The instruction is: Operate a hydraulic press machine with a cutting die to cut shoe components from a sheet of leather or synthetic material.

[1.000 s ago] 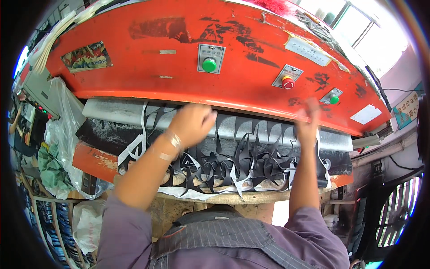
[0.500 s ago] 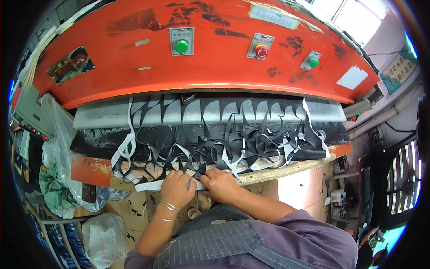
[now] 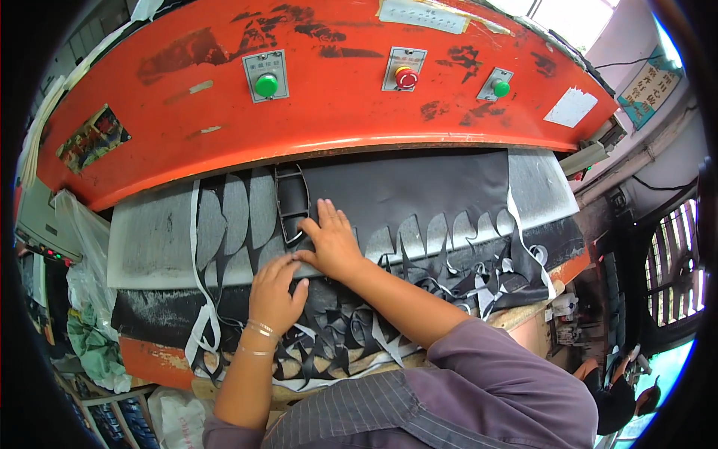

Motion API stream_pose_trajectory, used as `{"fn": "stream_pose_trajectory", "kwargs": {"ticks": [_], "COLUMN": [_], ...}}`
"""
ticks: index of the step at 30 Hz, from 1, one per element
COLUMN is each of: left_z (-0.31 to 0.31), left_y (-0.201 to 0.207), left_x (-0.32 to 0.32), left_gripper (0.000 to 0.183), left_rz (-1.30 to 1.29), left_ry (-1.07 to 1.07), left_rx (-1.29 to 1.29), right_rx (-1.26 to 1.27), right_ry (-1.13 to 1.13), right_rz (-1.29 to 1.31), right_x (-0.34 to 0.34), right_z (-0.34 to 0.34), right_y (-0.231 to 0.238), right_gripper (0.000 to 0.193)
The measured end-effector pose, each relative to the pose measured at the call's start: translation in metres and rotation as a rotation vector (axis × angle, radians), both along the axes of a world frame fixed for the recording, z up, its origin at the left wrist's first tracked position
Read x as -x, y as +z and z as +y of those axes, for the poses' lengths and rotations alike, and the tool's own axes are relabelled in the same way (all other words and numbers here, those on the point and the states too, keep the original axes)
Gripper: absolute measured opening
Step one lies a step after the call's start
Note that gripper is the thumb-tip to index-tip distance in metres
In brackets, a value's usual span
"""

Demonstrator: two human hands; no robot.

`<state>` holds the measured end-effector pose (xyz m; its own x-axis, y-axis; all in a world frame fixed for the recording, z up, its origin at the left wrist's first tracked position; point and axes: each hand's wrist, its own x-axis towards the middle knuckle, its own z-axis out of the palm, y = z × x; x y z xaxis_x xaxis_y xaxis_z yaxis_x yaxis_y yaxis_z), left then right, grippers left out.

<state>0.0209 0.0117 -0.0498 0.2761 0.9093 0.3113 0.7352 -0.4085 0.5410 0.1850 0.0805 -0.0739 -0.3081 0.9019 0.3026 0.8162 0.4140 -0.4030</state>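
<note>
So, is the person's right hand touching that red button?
Apart: the head view shows black sheet and orange panel between the right hand and the red button.

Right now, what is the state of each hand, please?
Left hand: open, thumb apart, nothing visibly held.
Right hand: open, fingertips on the black sheet, beside the metal cutting die.

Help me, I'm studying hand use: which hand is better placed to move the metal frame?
Probably the right hand: its thumb is at the near end of the metal frame, while the left hand sits short of it.
</note>
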Motion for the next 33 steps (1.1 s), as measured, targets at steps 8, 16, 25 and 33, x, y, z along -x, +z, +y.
{"fn": "stream_pose_trajectory", "kwargs": {"ticks": [8,16,25,33], "left_z": [0.028,0.090,0.091,0.090], "left_y": [0.005,-0.017,-0.035,-0.032], "left_x": [0.008,-0.044,-0.066,-0.057], "left_gripper": [0.021,0.021,0.029,0.026], "left_rz": [-0.112,-0.367,-0.228,-0.310], "left_ry": [-0.121,-0.064,-0.068,-0.031], "left_rx": [0.137,0.108,0.121,0.109], "right_rx": [0.096,0.060,-0.044,-0.100], "right_ry": [0.129,0.160,0.182,0.234], "right_rz": [0.371,0.107,0.091,0.049], "right_x": [-0.028,-0.112,-0.113,-0.109], "right_z": [0.025,0.029,0.007,0.004], "right_y": [0.022,0.025,0.006,0.008], "right_gripper": [0.031,0.033,0.033,0.041]}}
